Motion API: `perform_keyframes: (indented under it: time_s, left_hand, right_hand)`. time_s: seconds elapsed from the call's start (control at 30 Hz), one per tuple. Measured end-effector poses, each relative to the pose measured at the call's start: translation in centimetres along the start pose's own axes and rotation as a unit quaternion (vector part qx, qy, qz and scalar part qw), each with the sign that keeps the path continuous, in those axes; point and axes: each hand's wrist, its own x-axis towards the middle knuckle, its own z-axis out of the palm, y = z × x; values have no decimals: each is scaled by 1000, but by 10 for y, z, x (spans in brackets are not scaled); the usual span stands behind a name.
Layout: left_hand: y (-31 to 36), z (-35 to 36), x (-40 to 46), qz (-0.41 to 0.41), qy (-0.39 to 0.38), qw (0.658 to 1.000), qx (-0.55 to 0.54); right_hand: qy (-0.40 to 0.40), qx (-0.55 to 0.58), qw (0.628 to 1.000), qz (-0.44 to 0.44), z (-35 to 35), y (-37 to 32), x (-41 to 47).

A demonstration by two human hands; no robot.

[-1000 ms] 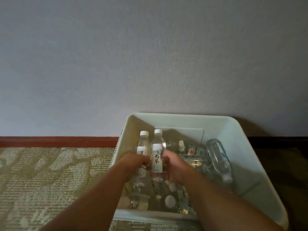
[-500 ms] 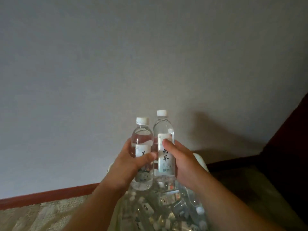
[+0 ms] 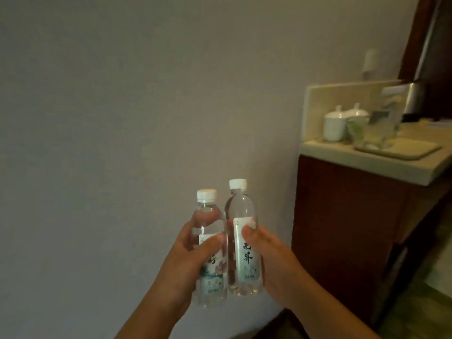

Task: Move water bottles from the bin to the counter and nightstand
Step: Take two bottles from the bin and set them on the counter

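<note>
Two bottles ride upright, side by side and touching: my left hand (image 3: 188, 263) wraps the shorter bottle (image 3: 210, 253), my right hand (image 3: 271, 260) clasps the taller bottle (image 3: 242, 241). I judge carrying level toward the counter (image 3: 342, 152), well apart to the right, is best, clear of the lidded cups (image 3: 335, 126).

two clear, glossy plastic bottles (image 3: 210, 250) (image 3: 243, 243) with white ridged plastic caps and smooth printed paper-like labels. matt, faintly textured grey wall (image 3: 122, 118). pale, smooth stone-like counter (image 3: 367, 159) on a dark reddish wood cabinet (image 3: 342, 228). glossy white ceramic lidded cups (image 3: 335, 126); clear glass vessel (image 3: 376, 128).
</note>
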Motion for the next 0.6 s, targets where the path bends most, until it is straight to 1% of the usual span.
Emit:
perform_keyframes:
  time_s: [0.13,0.23,0.3,0.4,0.5,0.6]
  left_hand:
    - [85,77,29,11,-53,998,8]
    - [122,140,48,24,-87,996,18]
    - [135,183,64,22,-117,993,1]
    - [146,249,88,21,-118,993,-15]
    - [151,314,111,26,-104,994,-25]
    - [151,366,136,32,-111,992,-40]
  right_hand:
    - [45,9,998,-53,-30,-108,-21]
    - [68,-1,994,-87,-69,-165,-38]
    - [88,-9,990,-106,-103,-199,-47]
    - [104,-27,987,-122,-155,-251,-58]
    - [86,-40,987,-131,-210,-293,-62]
    - [76,-42,987,-134,-255,-323,-61]
